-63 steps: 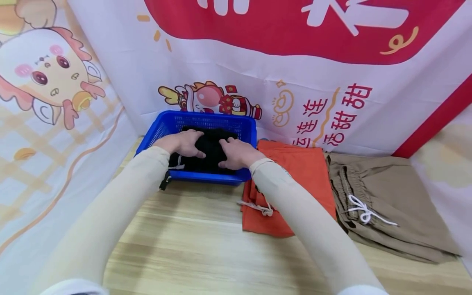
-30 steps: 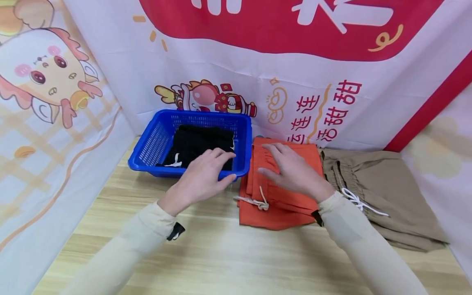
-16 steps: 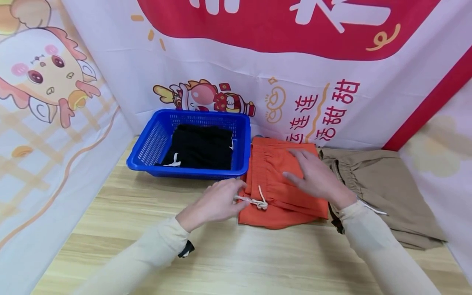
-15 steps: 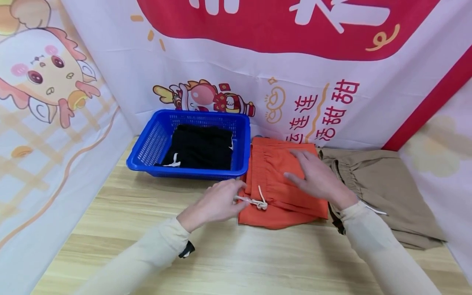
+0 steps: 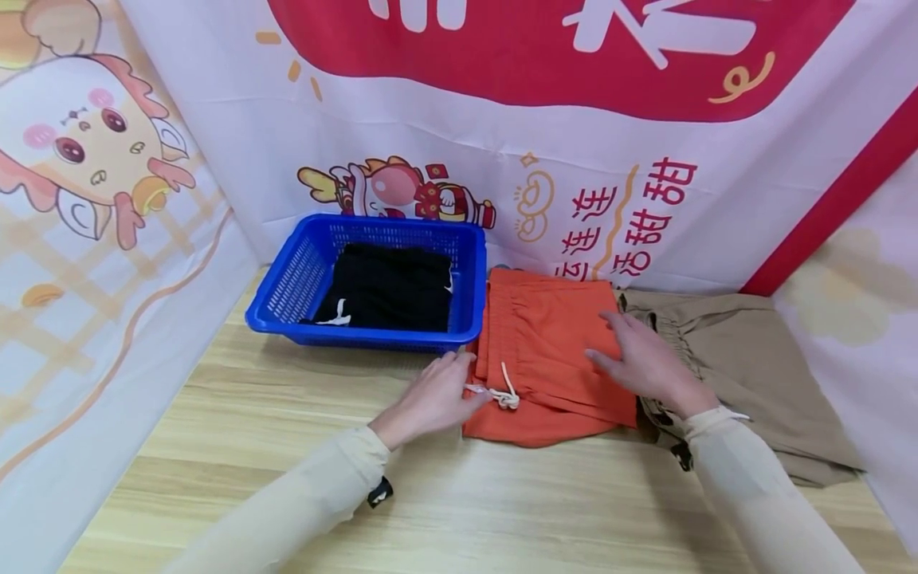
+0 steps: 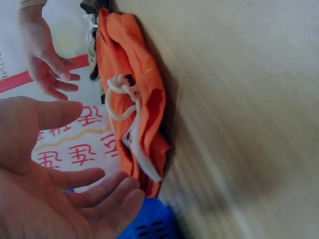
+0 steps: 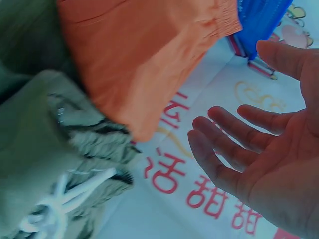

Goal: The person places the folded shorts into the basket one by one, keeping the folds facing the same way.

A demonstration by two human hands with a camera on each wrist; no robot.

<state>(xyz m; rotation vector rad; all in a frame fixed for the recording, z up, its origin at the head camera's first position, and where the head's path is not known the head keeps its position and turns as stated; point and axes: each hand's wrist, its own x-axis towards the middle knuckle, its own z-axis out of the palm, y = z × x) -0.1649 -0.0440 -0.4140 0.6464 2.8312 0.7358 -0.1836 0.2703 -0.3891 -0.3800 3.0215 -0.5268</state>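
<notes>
A folded orange pair of drawstring shorts (image 5: 552,343) lies on the table, its pale cord hanging at the left front. My left hand (image 5: 439,397) hovers at that left edge beside the cord; in the left wrist view the left hand (image 6: 55,184) has its fingers spread with nothing in them. Over the right side of the orange shorts is my right hand (image 5: 649,360), fingers extended. The right wrist view shows that right hand (image 7: 264,149) apart from the cloth and holding nothing. Folded black clothing (image 5: 394,287) with white cords sits inside the blue basket (image 5: 358,338).
Folded khaki drawstring garment (image 5: 760,359) lies to the right, its waistband next to the orange shorts. The basket stands at the back left, close against the orange shorts. A printed cloth backdrop (image 5: 402,112) rises behind the wooden table (image 5: 287,414).
Both hands have left the black clothing in the basket and moved to the orange shorts. In the last half second, the right hand has shifted further right and the left slightly right.
</notes>
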